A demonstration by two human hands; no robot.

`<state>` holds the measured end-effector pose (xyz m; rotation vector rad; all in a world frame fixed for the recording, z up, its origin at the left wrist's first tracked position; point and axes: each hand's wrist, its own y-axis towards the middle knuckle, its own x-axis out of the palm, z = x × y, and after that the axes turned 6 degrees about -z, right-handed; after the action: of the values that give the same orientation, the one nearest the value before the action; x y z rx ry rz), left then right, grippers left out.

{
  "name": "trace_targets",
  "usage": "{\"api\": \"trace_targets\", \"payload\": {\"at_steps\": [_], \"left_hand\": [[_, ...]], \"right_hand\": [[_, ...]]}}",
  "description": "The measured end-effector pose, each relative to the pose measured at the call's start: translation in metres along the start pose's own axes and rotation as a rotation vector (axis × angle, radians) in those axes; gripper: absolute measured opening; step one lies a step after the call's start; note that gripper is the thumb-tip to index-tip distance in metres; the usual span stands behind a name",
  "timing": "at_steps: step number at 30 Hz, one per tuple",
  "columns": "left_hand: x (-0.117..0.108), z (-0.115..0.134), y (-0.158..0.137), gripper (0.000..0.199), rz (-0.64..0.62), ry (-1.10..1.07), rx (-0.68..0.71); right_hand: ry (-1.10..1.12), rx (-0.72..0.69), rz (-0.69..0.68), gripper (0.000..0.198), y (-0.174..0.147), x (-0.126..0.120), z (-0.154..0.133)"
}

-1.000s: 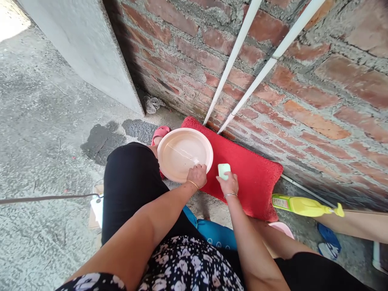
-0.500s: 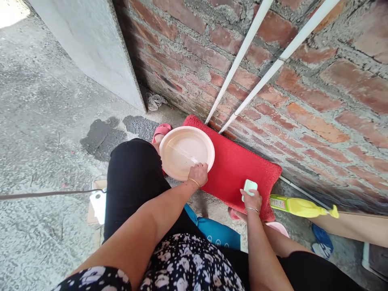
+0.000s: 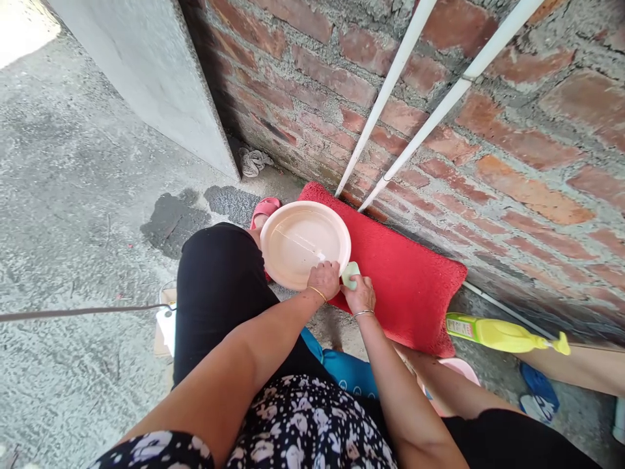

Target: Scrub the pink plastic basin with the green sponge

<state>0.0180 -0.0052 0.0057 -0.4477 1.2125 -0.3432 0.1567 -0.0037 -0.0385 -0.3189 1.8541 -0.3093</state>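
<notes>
The pale peach plastic basin [image 3: 283, 220] rests at the left end of the red mat [image 3: 395, 273]; shallow clear liquid with a bright reflection appears inside it. My left hand [image 3: 325, 280] is closed on the basin's near rim, its fingertips over the edge. Just to the right, my right hand [image 3: 360, 293] grips a pale green rounded block [image 3: 350, 275], held up against or very close to the basin's right rim; I cannot tell whether they touch. My fingers hide the block's lower part.
A yellow pump bottle [image 3: 502, 333] lies at the mat's right end. Behind stands a brick wall [image 3: 415, 124] with two white pipes [image 3: 390, 91]. Pink slippers [image 3: 266, 207] are on my feet. A blue slipper [image 3: 540, 391] lies right, and a grey slab [image 3: 161, 91] leans left.
My right hand has carried the pale green block leftward from above the mat's right part to the basin's rim. My left hand stays on the basin. The view has shifted slightly.
</notes>
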Motion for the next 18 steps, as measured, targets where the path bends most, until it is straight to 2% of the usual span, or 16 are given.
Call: {"api": "trace_targets", "payload": {"at_steps": [2, 5, 9, 12, 15, 18], "left_hand": [[0.000, 0.000, 0.000, 0.037, -0.012, 0.001, -0.009], [0.000, 0.000, 0.001, 0.031, 0.006, 0.000, -0.004], [0.000, -0.001, 0.002, 0.032, 0.017, -0.012, 0.012], [0.000, -0.002, 0.002, 0.032, 0.032, -0.018, 0.010], [0.000, -0.002, 0.001, 0.031, 0.037, -0.025, 0.017], [0.001, -0.001, 0.001, 0.032, 0.020, -0.030, 0.020]], "right_hand": [[-0.013, 0.013, 0.002, 0.035, -0.002, -0.001, 0.007], [0.027, 0.098, 0.055, 0.040, -0.010, -0.007, 0.041], [0.152, 0.352, 0.152, 0.045, -0.028, -0.023, 0.104], [0.214, 0.520, 0.195, 0.047, -0.039, -0.034, 0.134], [0.222, 0.567, 0.203, 0.048, -0.039, -0.039, 0.131], [0.209, 0.445, 0.201, 0.044, -0.025, -0.038, 0.098]]}}
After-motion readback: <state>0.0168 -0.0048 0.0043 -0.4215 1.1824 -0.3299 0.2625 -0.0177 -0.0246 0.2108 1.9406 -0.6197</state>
